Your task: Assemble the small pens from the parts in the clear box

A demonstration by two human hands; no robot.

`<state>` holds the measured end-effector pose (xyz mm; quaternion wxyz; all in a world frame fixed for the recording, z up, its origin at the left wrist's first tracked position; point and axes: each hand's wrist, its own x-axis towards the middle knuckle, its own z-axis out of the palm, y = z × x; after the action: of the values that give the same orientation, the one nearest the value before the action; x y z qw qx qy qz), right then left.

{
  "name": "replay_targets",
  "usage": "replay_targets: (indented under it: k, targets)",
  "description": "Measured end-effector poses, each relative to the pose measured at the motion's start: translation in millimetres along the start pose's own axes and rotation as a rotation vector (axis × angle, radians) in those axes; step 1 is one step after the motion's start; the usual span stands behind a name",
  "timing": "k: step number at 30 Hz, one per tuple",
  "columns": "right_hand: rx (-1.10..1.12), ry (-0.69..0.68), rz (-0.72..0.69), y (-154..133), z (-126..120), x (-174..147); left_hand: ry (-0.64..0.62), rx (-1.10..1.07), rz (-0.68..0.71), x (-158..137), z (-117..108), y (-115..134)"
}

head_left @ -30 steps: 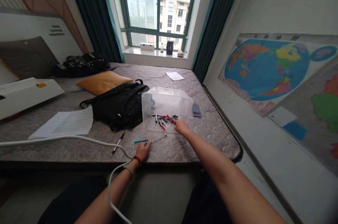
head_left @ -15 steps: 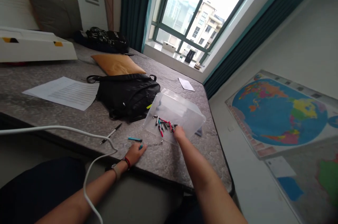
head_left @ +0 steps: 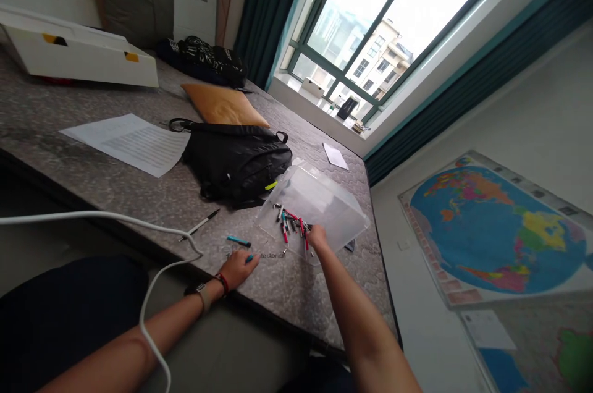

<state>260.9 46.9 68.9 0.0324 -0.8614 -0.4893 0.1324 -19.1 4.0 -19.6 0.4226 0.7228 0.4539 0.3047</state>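
My left hand (head_left: 237, 269) rests on the mattress near its front edge, fingers closed on a small teal pen piece (head_left: 250, 257). Just beyond it lies a longer teal pen part (head_left: 238, 241). My right hand (head_left: 317, 236) reaches into the mouth of a clear plastic box (head_left: 333, 198) lying on its side. Its fingers are bent together among several loose pens and pen parts (head_left: 285, 227), right beside a red one (head_left: 306, 241). What those fingertips hold, if anything, is hidden. A white-and-black pen (head_left: 202, 223) lies to the left.
A black backpack (head_left: 236, 161) touches the box's left side. Behind it is an orange padded envelope (head_left: 225, 105); printed paper (head_left: 132, 143) lies left. A white cable (head_left: 155, 300) loops across my left forearm. A world map (head_left: 482, 226) hangs on the right wall.
The view has tilted and shifted, so the scene sits a little differently. My right hand has moved slightly among the pens, and more of the red one shows. My left hand stays in place.
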Motion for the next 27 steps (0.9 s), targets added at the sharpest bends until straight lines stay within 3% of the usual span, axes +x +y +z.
replay_targets:
  k: [6, 8, 10, 15, 27]
  targets:
    - [0.396, -0.013, -0.117, -21.2, 2.3, -58.9, 0.001, 0.013, -0.002, -0.4, 2.8, -3.4]
    - [0.818, -0.101, -0.251, -28.8, 6.1, -84.6, -0.001, 0.020, 0.010, -0.3, 4.8, -4.9]
    - [1.000, -0.147, -0.355, -37.2, 7.1, -104.3, 0.004, 0.038, 0.021, -0.4, 6.0, -5.2]
    - [0.927, -0.103, -0.506, -56.0, -0.1, -119.8, -0.004, 0.055, 0.030, -1.0, 4.8, -2.0]
    - [0.669, -0.054, -0.592, -59.7, -3.8, -122.8, -0.006, 0.079, 0.046, -0.6, 7.5, -7.4]
